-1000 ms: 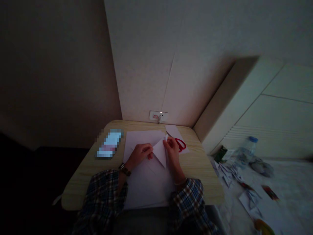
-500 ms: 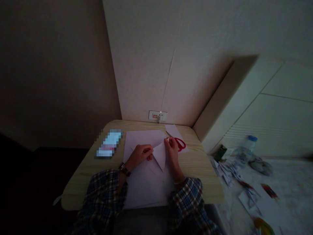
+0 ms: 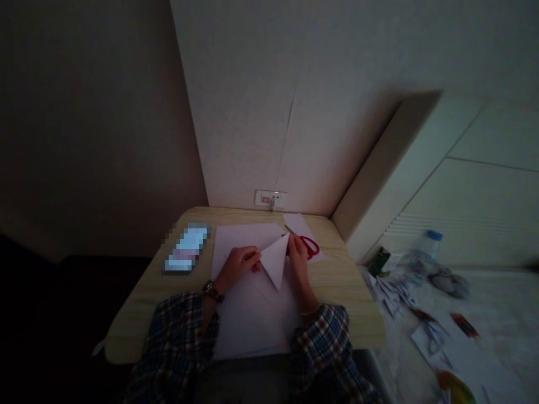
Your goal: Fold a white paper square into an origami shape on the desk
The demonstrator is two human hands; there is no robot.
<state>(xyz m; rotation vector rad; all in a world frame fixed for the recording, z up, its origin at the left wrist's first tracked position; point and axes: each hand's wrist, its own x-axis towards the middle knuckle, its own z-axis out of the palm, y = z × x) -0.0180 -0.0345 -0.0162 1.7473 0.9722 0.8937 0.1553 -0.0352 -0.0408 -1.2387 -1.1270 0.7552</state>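
Observation:
A white folded paper triangle [image 3: 275,262] is held between my two hands, one point facing down toward me. My left hand [image 3: 242,265] pinches its left corner between thumb and fingers. At the upper right corner, my right hand [image 3: 297,255] grips it, partly hiding that edge. Beneath both hands lie white paper sheets [image 3: 248,331] on the small table. Just beyond my right hand are red-handled scissors [image 3: 310,247], resting on a strip of white paper [image 3: 293,219].
On the left of the wooden table [image 3: 353,314] lies a lit phone [image 3: 188,247], its screen blurred. A wall socket [image 3: 270,198] with a plug is behind the table. To the right, a pale surface holds paper scraps [image 3: 389,294] and a blue-capped bottle [image 3: 429,247].
My right fingers have slid slightly down from the triangle's top corner, so more of that tip shows. Both hands still hold the paper, and the view has shifted slightly.

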